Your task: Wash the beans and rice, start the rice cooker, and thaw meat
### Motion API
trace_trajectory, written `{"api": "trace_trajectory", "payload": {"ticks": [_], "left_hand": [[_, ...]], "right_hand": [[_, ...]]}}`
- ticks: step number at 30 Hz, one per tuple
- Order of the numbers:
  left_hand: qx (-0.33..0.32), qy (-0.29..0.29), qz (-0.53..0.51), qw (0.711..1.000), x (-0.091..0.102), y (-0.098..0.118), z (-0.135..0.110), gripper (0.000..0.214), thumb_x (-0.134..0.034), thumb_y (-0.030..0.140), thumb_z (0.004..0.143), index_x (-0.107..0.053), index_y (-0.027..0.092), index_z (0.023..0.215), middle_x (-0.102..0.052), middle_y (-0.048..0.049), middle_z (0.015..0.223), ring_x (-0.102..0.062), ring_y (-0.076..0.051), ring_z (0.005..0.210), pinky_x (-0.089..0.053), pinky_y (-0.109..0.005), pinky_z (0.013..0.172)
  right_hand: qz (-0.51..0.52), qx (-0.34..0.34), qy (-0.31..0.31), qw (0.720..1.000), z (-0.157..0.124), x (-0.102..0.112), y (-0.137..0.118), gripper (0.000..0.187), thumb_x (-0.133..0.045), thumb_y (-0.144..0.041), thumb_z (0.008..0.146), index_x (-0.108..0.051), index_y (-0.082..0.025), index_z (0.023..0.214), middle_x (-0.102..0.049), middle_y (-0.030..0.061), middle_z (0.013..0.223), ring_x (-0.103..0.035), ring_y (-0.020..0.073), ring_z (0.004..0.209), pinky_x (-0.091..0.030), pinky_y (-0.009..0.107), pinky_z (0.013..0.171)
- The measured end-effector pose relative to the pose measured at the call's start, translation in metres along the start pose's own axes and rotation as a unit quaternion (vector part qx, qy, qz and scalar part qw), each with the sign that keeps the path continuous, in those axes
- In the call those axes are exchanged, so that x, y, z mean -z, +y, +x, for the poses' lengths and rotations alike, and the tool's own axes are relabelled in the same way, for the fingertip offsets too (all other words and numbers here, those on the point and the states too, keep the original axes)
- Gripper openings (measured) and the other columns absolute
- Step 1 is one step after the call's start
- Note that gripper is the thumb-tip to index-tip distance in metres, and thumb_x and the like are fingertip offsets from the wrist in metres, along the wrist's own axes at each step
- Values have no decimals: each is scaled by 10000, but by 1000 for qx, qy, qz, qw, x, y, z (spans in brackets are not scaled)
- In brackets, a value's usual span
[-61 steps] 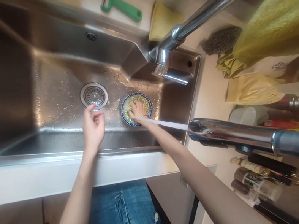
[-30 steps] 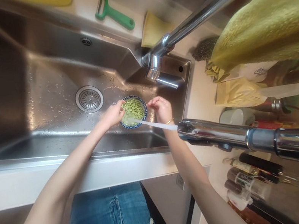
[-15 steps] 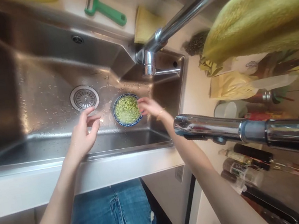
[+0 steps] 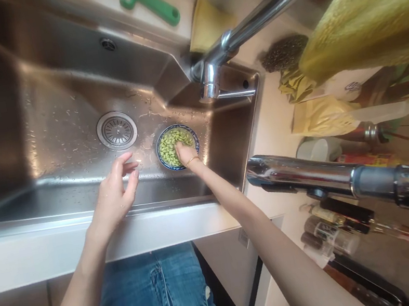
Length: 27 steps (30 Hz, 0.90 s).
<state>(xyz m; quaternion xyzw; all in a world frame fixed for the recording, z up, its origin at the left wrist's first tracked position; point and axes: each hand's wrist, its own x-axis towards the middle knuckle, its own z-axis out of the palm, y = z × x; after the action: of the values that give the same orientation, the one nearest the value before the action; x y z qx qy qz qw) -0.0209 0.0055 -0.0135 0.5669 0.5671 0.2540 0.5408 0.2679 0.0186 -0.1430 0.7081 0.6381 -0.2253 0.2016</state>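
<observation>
In the steel sink stands a small blue-and-white patterned bowl, full of shelled green beans that look wet. My right hand, with a thin bracelet at the wrist, reaches over the bowl's near right side. Its fingers dip in among the beans, and the fingertips are hidden, so their grip does not show. Left of the bowl, my left hand hovers above the sink's near wall. Its thumb and fingers are apart and it holds nothing. The drain strainer lies just beyond it.
A chrome faucet rises at the sink's far right corner. Its spray head juts in from the right, above my right forearm. Behind the sink lie a green peeler and a yellow cloth. Several bottles stand at right.
My right hand has moved left from the bowl's rim, and its fingers are now in the beans. My left hand has stayed nearly still, open. The view has shifted slightly.
</observation>
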Motion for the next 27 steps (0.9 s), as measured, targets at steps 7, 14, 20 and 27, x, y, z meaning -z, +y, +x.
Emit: {"api": "trace_trajectory", "payload": {"ticks": [7,14,20,27], "left_hand": [[8,-27,41,999,1,9,3,416,-485,308,937,-491,183,1334,-718,-109,1151,-690,-239,1054,-513,-419,963],[24,-49,41,998,1,14,2,423,-476,322,942,-485,178,1339,-715,-110,1178,-699,-221,1028,-554,-338,809],[26,-53,7,998,2,20,-3,420,-484,332,942,-498,183,1334,-723,-110,1157,-710,-226,997,-511,-271,617],[12,-40,-53,998,12,23,-19,414,-505,333,942,-495,177,1325,-716,-125,1161,-690,-235,1080,-558,-360,839]], "right_hand": [[29,-2,117,993,-7,7,-18,583,-375,-414,987,-401,-104,1479,-423,200,1504,-355,339,1386,-279,509,1148],[29,7,7,1000,-5,-9,-22,645,-386,-332,963,-257,-188,1579,-232,128,1639,-213,354,1491,-197,588,1186],[57,14,-42,997,-31,4,-14,541,-496,-264,919,-501,-233,1459,-353,102,1591,-306,351,1459,-257,563,1182],[272,-45,115,954,-91,42,13,284,-548,-273,839,-702,-156,1046,-695,136,1108,-647,260,1062,-525,434,957]]}}
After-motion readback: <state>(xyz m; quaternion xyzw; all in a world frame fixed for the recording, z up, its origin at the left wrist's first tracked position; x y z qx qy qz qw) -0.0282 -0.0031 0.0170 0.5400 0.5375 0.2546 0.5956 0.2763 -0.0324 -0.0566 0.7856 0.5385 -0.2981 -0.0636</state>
